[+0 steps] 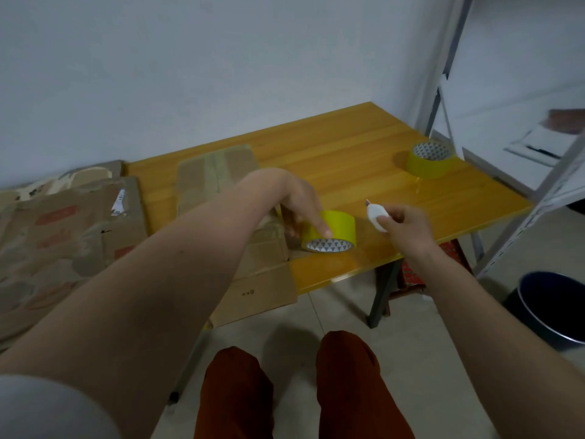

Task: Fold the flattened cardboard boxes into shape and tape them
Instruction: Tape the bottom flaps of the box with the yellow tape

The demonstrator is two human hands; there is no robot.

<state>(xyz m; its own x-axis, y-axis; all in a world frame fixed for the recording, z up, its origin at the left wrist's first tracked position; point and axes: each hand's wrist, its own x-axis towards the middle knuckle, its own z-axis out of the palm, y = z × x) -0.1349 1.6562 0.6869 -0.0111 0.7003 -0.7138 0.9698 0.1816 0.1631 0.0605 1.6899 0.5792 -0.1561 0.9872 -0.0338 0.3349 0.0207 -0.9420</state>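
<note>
A yellow tape roll [338,228] stands tilted on the wooden table [348,153], and my left hand [300,204] grips it from above with fingers curled over its rim. My right hand [406,224] pinches a small white cutter [376,215], its short blade pointing up and left, just right of the roll. A flattened cardboard box [253,274] lies on the table under my left forearm and hangs over the front edge. A second yellow tape roll [430,160] sits at the table's far right.
A stack of flattened cardboard [60,236] lies to the left of the table. A metal shelf frame [538,201] stands at the right, with a dark bin [550,308] on the floor below it. My knees [291,388] are under the table's front edge.
</note>
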